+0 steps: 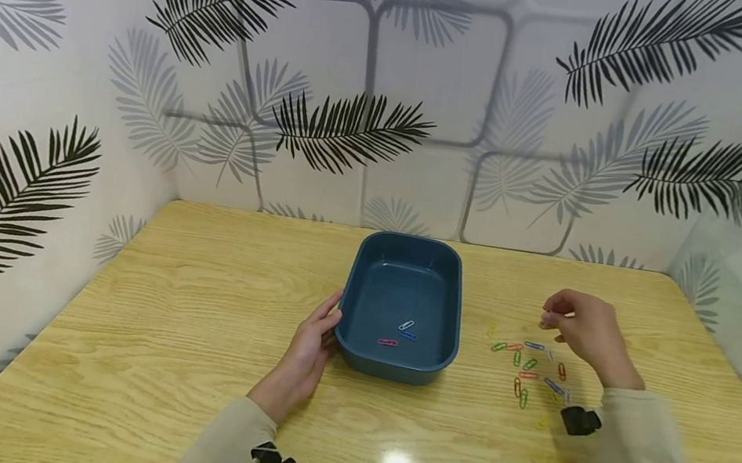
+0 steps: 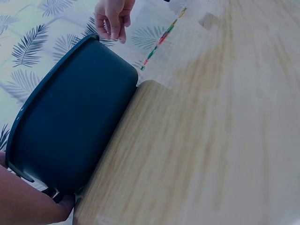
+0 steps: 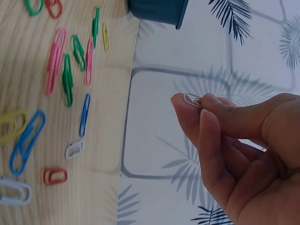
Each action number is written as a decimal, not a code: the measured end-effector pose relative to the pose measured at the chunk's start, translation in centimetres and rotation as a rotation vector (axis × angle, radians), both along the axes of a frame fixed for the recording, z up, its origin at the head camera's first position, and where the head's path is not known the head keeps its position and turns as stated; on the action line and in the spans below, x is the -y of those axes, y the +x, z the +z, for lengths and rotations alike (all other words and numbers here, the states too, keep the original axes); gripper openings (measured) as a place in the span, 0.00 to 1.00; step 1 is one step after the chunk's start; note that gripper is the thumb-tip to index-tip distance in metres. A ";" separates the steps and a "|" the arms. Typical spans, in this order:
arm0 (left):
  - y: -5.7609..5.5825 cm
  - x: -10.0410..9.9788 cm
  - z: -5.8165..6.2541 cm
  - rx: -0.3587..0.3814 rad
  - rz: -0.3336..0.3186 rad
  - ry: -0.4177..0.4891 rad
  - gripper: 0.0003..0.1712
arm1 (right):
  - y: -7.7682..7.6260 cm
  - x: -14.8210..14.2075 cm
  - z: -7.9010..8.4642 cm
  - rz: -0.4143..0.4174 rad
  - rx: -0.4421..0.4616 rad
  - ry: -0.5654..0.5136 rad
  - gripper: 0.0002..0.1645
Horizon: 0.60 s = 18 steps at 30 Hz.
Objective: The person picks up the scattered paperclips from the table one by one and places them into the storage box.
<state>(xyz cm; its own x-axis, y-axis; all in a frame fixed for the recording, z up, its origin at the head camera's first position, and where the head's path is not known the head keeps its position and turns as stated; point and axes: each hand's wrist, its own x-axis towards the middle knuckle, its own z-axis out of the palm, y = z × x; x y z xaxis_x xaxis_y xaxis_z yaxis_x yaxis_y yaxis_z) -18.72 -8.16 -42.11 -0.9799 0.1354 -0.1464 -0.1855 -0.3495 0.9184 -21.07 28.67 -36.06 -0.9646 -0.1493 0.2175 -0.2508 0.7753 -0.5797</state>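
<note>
A dark blue plastic bin (image 1: 398, 291) stands in the middle of the table. My left hand (image 1: 308, 349) grips its left side, thumb at the rim and fingers lower against the wall. Inside lie a white paper clip (image 1: 406, 325), a blue paper clip (image 1: 408, 336) and a pink paper clip (image 1: 387, 342). My right hand (image 1: 585, 329), raised to the right of the bin, pinches a white paper clip (image 3: 186, 100) between thumb and fingertips. Below that hand, several coloured paper clips (image 1: 528, 375) lie scattered on the table.
The wood-grain table (image 1: 204, 303) meets a leaf-patterned backdrop (image 1: 413, 182) at its far edge. Among the loose clips are a green paper clip (image 3: 68, 80), a blue paper clip (image 3: 27, 143) and a red paper clip (image 3: 55, 176). Both sleeves carry black wrist cameras.
</note>
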 end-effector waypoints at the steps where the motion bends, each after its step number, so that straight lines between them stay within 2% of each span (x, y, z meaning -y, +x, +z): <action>1: 0.0 0.0 0.0 0.001 0.002 -0.001 0.29 | 0.0 0.2 0.0 0.004 -0.007 -0.003 0.04; 9: 0.0 0.0 0.1 0.009 0.015 -0.008 0.29 | 0.3 2.1 0.4 0.057 -0.057 0.015 0.02; 18: -0.1 0.0 0.0 0.009 0.011 -0.005 0.29 | 0.9 3.9 0.7 0.068 -0.065 -0.012 0.04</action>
